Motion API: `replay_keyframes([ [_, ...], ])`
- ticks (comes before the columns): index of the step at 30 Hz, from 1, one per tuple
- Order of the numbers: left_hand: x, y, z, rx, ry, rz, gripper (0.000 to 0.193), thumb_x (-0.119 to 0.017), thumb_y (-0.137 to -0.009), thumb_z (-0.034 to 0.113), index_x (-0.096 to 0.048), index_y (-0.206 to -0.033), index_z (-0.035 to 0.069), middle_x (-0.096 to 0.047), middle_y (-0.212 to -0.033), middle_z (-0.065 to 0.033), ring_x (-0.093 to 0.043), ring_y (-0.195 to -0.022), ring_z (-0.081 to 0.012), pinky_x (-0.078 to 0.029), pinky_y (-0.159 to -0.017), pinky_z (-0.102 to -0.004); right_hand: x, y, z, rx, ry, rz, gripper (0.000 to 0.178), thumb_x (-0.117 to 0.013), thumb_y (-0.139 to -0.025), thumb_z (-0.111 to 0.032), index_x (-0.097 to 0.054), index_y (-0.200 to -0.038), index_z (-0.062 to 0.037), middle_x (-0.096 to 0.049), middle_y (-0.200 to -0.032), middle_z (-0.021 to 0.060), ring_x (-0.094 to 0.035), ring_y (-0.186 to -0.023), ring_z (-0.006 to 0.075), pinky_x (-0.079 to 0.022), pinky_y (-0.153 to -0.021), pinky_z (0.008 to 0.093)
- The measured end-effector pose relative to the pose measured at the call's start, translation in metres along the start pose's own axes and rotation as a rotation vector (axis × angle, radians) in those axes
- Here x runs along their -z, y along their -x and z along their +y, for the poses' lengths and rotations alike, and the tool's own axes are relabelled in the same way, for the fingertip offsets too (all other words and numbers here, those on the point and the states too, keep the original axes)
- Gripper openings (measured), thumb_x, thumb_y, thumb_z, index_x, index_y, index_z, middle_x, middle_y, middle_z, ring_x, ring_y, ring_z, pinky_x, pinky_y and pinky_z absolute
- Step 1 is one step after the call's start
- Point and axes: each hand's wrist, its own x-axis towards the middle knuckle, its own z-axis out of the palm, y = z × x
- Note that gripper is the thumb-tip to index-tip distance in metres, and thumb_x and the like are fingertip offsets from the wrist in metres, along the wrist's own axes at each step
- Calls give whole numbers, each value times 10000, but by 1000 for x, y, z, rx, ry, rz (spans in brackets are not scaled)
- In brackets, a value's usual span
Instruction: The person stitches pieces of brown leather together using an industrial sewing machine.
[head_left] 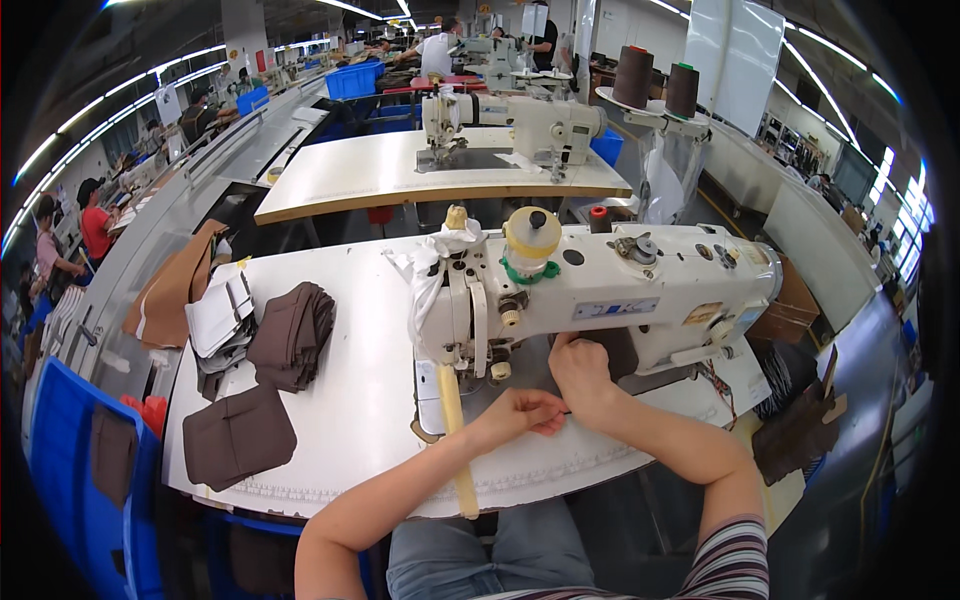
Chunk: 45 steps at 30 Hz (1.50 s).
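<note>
A blue bin [58, 470] left of the desk [360, 420] holds a brown panel [112, 455], with red material [150, 412] by its rim. Brown pieces [290, 337] are stacked beside grey pieces [220, 310]. The sewing machine [600, 265] overhangs the brown fabric [620, 352] at the right hand [583, 380], its grip hidden; the left hand [518, 414] curls narrowly nearby, its hold unclear.

- Near table [350, 440]: the sewing machine [600, 275] stands on it, a thread cone [532, 235] on top.
- Under the machine's arm, a cloth piece [620, 350].
- Over left on that table, a cloth stack [290, 337].
- Left of the table, a bin [65, 490].
- Behind, a far table [345, 170] with another machine [548, 128] on it.
</note>
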Motion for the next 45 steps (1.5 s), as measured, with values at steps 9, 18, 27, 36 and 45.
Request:
replay_keyframes([
  [9,1,1,5,-12,-61,-2,260,-539,-979,136,-622,-1173,-15,-670,-1024,-86,-640,-941,-135,-529,-890,-274,13,-11,18,-6,-187,2,200,-664,-737,-191,-673,-826,-12,-659,-688,98,-678,-608,213,-540,-505,341],
  [18,-2,0,8,9,-20,-6,257,-548,-970,122,-623,-1167,-25,-669,-1023,-101,-643,-950,-148,-533,-891,-279,16,8,50,-221,-649,95,252,-688,-802,-305,-712,-756,-58,-660,-713,136,-662,-649,310,-521,-569,408],
  [27,0,-2,10,24,25,-23,306,-545,-977,160,-591,-1212,-29,-655,-1079,-123,-640,-984,-177,-530,-902,-293,6,22,59,-424,-976,153,188,-659,-834,-222,-673,-801,-37,-647,-774,138,-640,-742,325,-487,-659,416],
  [36,4,16,20,74,512,-67,637,-590,-934,364,-304,-1452,129,-471,-1372,-135,-504,-1220,-240,-412,-1044,-397,62,99,-9,416,-943,353,96,-607,-673,-79,-558,-744,-36,-536,-813,99,-546,-858,273,-452,-812,393],
  [45,-2,42,38,7,305,342,671,-706,-776,-68,-461,-1363,146,-543,-936,27,-579,-813,-91,-458,-709,-236,52,104,-18,440,-1070,151,110,-647,-759,-108,-564,-747,-35,-532,-821,95,-547,-803,240,-502,-682,331],
])
